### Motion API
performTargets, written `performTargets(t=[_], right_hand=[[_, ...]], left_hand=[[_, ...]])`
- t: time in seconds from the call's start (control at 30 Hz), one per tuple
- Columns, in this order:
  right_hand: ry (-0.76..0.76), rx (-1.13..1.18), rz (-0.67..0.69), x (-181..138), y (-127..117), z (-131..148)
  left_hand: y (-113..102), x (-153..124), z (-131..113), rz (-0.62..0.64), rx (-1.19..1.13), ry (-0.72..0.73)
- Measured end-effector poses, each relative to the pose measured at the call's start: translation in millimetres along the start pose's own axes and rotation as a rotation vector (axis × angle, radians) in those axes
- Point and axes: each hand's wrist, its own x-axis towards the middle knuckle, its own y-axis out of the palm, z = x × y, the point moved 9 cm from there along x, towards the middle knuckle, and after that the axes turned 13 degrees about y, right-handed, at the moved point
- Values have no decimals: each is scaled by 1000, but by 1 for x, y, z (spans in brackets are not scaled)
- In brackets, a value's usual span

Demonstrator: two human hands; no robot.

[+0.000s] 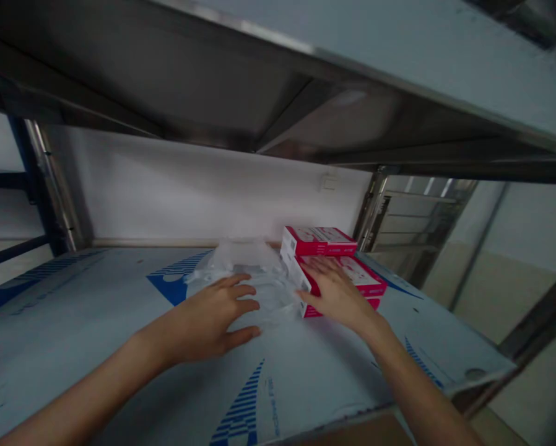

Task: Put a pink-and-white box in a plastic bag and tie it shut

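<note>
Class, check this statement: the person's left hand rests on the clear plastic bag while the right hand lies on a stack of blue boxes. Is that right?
Not quite. The head view shows the boxes are red and white, not blue. The rest holds: the left hand rests on the clear plastic bag and the right hand lies on the stack.

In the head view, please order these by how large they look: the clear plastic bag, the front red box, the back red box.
1. clear plastic bag
2. front red box
3. back red box, though it lies farther away, so this is unsure.
</note>
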Motion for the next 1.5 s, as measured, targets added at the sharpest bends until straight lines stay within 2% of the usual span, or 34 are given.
performTargets(t=[0.1, 0.17, 0.3, 0.4, 0.47, 0.53, 0.6, 0.67, 0.77, 0.83, 0.97, 1.07, 1.17, 1.33, 1.4, 1.5], right_hand=[[-39, -94, 31, -24, 21, -12], [-63, -142, 11, -33, 23, -16], [-171, -178, -18, -43, 9, -15], [-232, -82, -101, -44, -20, -17], [-267, -6, -196, -42, -44, -14], [-335, 58, -285, -38, -66, -2], [-458, 113, -346, -34, -81, 22], [-624, 131, -375, -30, -87, 54], [-821, 88, -443, -24, -83, 95], [-858, 42, -478, -16, -74, 108], [-775, 73, -449, 1, -53, 105], [-681, 294, -438, 8, -49, 91], [-465, 549, -357, 24, -45, 70], [15, 1057, -57, 51, -14, 33], [141, 1210, 82, 55, 2, 31], [241, 1305, 215, 57, 19, 34]], left_hand=[[20, 6, -2, 70, -62, -55], [31, 7, -5, 106, -94, -74], [43, 6, -10, 143, -118, -81], [41, 8, -11, 125, -104, -50], [26, 11, -5, 12, -69, -40], [0, 9, 11, -195, -6, -81], [-29, -3, 34, -434, 67, -168], [-50, -18, 53, -603, 129, -206], [-64, -37, 64, -685, 225, -125], [-67, -48, 63, -682, 336, -67], [-65, -62, 60, -622, 526, -43], [-66, -62, 59, -620, 488, -28], [-68, -56, 64, -648, 232, -51], [-49, -44, 82, -629, -399, -241], [-38, -40, 83, -604, -575, -269], [-23, -39, 88, -593, -759, -309]])
